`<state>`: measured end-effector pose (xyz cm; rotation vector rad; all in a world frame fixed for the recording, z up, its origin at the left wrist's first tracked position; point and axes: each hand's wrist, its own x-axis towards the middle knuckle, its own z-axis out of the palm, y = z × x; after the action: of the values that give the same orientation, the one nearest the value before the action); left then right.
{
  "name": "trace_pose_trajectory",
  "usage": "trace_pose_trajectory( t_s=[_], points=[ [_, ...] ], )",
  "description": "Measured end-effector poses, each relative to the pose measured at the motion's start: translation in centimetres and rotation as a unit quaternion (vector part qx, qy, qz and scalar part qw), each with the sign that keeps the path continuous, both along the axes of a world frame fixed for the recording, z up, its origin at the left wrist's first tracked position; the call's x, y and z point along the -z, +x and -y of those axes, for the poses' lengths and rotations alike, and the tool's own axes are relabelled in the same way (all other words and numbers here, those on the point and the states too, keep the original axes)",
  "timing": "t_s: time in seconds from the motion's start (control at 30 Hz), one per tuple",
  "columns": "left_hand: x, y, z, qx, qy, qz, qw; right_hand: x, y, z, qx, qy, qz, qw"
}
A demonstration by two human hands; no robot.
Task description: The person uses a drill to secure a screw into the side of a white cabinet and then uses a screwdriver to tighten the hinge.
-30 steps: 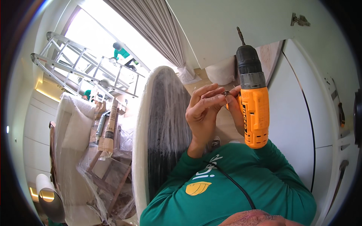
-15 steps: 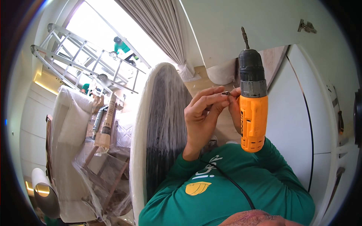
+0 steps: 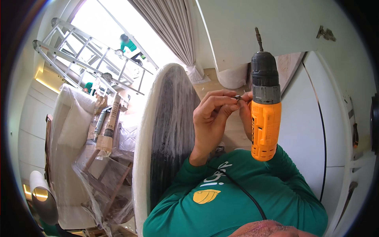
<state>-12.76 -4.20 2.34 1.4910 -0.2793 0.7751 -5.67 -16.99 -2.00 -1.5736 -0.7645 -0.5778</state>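
Observation:
My left hand (image 3: 213,114) is closed in a pinch on a small dark metal piece (image 3: 237,97), too small to name surely. The orange and black cordless drill (image 3: 266,118) is held upright in the picture, with a slim dark bit (image 3: 258,38) in its chuck. My right hand (image 3: 246,116) is mostly hidden behind the drill and seems closed round its handle, which is out of sight. Its visible fingertips come up beside the metal piece, close to my left fingertips; whether they touch it I cannot tell.
A plastic-wrapped rounded chair back (image 3: 171,118) stands at my left. Beyond it are a wrapped sofa (image 3: 73,158), a caulking gun (image 3: 102,120) and an aluminium ladder (image 3: 79,59). A person in green (image 3: 128,44) works far off. White panels (image 3: 300,130) with a metal hinge (image 3: 326,33) are at right.
Both hands and the drill keep nearly the same place and hold. The view has shifted slightly, and the small metal piece is still pinched in my left fingers.

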Motion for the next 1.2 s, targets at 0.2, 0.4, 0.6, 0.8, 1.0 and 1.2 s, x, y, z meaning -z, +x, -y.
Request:
trace_pose_trajectory(
  t_s=[0.2, 0.4, 0.6, 0.8, 1.0, 1.2],
  points=[
    [0.3, 0.0, 0.3, 0.003, -0.036, 0.0, 0.999, -2.8, -1.3, 0.1, -0.113, 0.078, -0.088, 0.987],
    [-0.3, 0.2, 0.5, -0.01, -0.01, -0.015, 1.0, -0.4, 0.2, 0.3, -0.061, 0.048, -0.082, 0.994],
    [-1.1, 0.4, -0.6, -0.072, 0.063, -0.053, 0.994, 0.1, 0.1, 2.0, -0.263, 0.262, -0.367, 0.853],
    [-1.7, 1.0, 0.2, -0.118, 0.14, -0.036, 0.982, -1.6, 0.4, 0.8, -0.174, 0.14, -0.099, 0.97],
    [-3.7, 0.6, 0.0, -0.139, 0.2, -0.05, 0.969, 0.1, 2.5, 0.4, -0.103, 0.076, -0.023, 0.991],
    [-3.3, 1.4, -1.1, -0.097, 0.158, -0.024, 0.982, 0.6, 3.8, -0.6, 0.021, 0.015, 0.105, 0.994]
  ],
)
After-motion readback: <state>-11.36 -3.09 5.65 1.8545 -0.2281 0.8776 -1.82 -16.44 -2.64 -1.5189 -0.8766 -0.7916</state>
